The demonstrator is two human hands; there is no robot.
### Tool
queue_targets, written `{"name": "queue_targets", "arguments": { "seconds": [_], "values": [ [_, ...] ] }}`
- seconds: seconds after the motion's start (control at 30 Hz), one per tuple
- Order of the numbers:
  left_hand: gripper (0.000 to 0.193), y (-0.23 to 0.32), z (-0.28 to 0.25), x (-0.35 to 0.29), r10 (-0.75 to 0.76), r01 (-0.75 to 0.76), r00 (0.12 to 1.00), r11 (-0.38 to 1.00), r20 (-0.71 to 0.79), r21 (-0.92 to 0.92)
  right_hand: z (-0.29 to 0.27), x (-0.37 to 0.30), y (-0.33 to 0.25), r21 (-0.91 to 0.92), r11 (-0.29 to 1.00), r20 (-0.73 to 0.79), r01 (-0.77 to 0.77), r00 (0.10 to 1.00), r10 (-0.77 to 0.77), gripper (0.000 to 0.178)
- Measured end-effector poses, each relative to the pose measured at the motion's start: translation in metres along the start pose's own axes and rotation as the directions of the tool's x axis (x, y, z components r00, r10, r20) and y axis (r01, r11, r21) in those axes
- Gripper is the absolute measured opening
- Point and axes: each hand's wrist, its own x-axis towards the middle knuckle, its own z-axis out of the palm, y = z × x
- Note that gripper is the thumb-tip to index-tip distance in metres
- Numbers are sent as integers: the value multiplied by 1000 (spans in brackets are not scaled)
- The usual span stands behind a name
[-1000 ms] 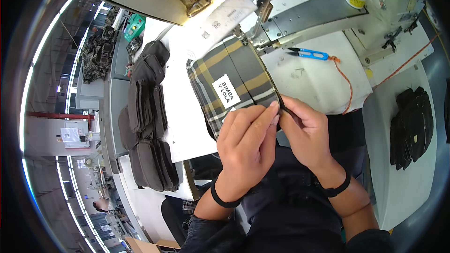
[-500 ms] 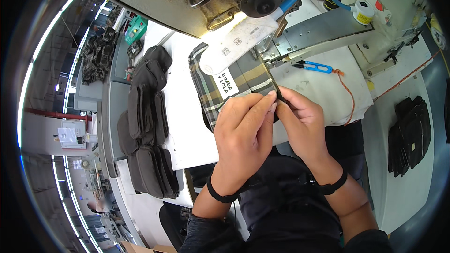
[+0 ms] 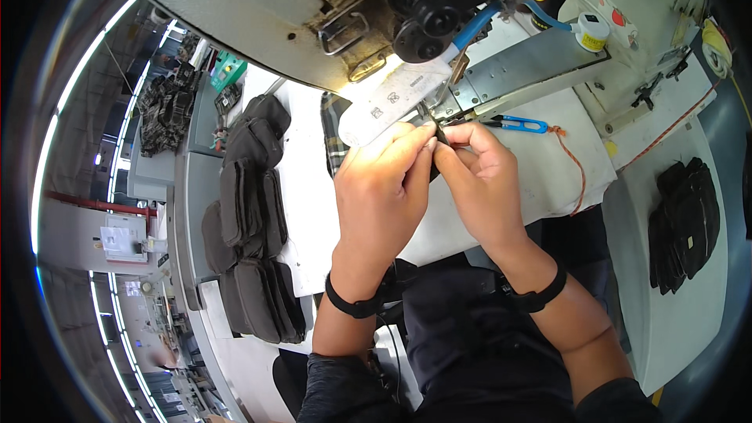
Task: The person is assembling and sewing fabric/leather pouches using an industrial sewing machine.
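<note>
A plaid fabric pouch (image 3: 334,129) lies under the presser area of a sewing machine (image 3: 266,19). Most of it is hidden by my left hand and the machine's white plate (image 3: 392,106). My left hand (image 3: 380,188) is closed, thumb and fingertips pinching the pouch's dark edge close to the needle area. Right beside it, my right hand (image 3: 479,184) pinches the same edge, its fingertips almost touching those of the left. Just past the right fingers lie blue thread snips (image 3: 523,124) with an orange cord (image 3: 578,168) tied on.
Several dark brown padded pouches (image 3: 251,196) are stacked on the white table to the left. Farther off sit a plaid fabric pile (image 3: 166,110) and a green device (image 3: 227,69). On the right, dark fabric pieces (image 3: 689,227) rest on a pale surface. The machine's metal arm (image 3: 525,63) crosses behind my hands.
Both hands have moved up and slightly left with the pouch edge, closer to the needle. The pouch has slid farther under the machine, and its white label is now hidden.
</note>
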Motion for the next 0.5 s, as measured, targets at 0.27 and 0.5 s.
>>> {"name": "queue_targets", "arguments": {
  "seconds": [0.27, 0.5],
  "values": [
    [25, -8, -6, 0, 8, -22, 990, 994, 143, 103, -5, 5, 15, -152, 984, -8, 91, 996, -94, 9],
    [39, 20, -10, -28, 197, -126, 954, 947, -225, 295, -8, 4, 5, -13, 1000, 77, 18, 997, -17, 12]
  ]
}}
